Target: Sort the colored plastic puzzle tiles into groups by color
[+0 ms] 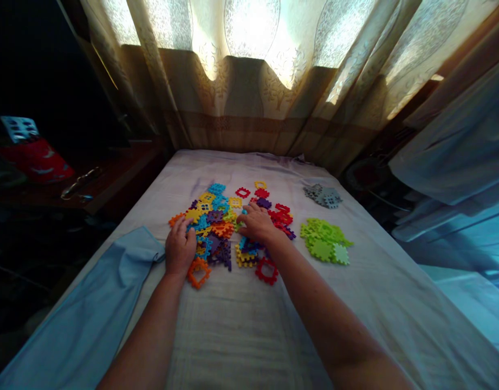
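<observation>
A mixed heap of flat plastic interlocking tiles with toothed edges (215, 216) lies on a sheet-covered bed, in yellow, orange, blue, purple and red. My left hand (180, 246) rests against the heap's left side, fingers apart, beside a yellow tile (193, 215). Just below it is an orange frame tile (199, 272). Over the heap's right part reaches my right hand (256, 221), its fingers apart and bent down among the tiles near a light green one. Its palm hides the tiles beneath. Red tiles (280, 215) lie just right of it, and a red frame tile (267, 270) lies below.
Separate groups of lime green tiles (324, 238) and grey tiles (322, 196) lie to the right. Light blue cloth (111, 281) covers the bed's left edge. A dark table (111, 168) with a red container (38, 160) stands left; curtains (241, 97) hang behind.
</observation>
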`<state>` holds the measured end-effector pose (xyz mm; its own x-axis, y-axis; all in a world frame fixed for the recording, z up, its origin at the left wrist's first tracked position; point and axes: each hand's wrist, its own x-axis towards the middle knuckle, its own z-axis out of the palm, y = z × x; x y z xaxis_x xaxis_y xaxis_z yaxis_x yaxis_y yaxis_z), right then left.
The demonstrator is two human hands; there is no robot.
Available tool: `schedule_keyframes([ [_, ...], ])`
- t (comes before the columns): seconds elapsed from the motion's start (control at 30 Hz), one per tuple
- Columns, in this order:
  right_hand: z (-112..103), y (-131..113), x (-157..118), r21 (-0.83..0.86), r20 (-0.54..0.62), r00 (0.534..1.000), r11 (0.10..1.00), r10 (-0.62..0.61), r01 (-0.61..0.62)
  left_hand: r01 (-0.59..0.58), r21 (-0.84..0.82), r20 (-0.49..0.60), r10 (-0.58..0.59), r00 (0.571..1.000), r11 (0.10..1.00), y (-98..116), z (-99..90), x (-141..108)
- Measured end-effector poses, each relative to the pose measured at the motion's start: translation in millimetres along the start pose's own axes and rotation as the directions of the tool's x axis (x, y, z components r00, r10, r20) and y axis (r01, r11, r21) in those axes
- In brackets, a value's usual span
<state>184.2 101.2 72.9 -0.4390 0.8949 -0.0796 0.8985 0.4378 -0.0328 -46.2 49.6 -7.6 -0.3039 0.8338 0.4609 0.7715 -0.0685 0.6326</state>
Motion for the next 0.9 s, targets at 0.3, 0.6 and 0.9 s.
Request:
schedule_keyframes([
  [0.3,-6,8,6,0.006,-0.108,0.978,0.983,-0.180,0.181,0.049,-0.084,-0.115,-0.059,0.992,0.995,0,-0.5,2],
  [0.6,-14,72,-62,0.207,-0.283,0.932,0.963,0.225,-0.170,0.053,-0.132,-0.086,-0.065,0.994,0.990,-1,-0.2,2],
  [0.9,-6,147,-110,0.217,-0.125,0.606,0.618,0.785,-0.756,0.135,-0.225,-0.117,-0.164,0.979,0.965,-2,-5.4,4],
])
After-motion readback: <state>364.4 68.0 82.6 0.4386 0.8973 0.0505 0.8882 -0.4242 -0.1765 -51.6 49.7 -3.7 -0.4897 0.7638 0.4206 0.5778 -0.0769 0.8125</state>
